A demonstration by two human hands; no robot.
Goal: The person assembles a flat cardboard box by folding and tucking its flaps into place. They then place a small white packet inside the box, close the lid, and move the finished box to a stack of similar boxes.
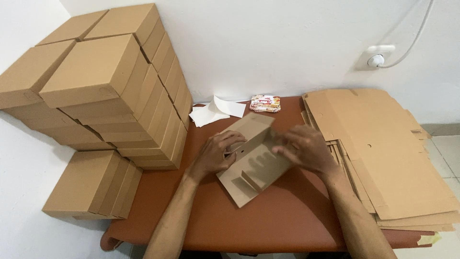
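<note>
Honestly, both my left hand and right hand curl loosely on the half-folded box; flap could crease; stack at 3 o'clock might slide.

Box stacks block left; flat cardboard right; near table open.

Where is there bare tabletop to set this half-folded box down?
The widest bare patch of the brown table lies along the near edge, between the forearms and below the half-folded box. A narrower strip runs left of the left hand, beside the stacked boxes. The right side is crowded with flat cardboard sheets; white papers and a small packet fill the back.
</note>
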